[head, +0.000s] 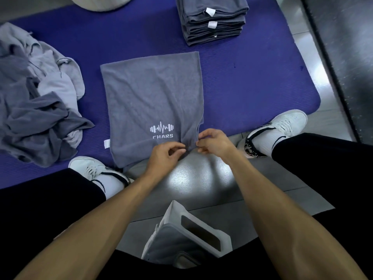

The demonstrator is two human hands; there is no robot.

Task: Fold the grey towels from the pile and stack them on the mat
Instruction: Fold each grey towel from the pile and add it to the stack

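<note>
A grey towel (151, 93) with a white logo lies spread flat on the blue mat (252, 81), its near edge hanging over the mat's front border. My left hand (164, 156) and my right hand (214, 141) both pinch that near edge at its right corner, fingers curled, close together. A crumpled pile of grey towels (34, 93) sits on the mat to the left. A stack of folded grey towels (212, 19) with white tags stands at the back right of the mat.
My two white shoes (90, 168) (282, 124) flank the towel, the left one on the mat edge. A white round object (101, 2) sits at the far left. A white pouch (187, 233) hangs below my chest. A metal wall (347, 57) runs along the right.
</note>
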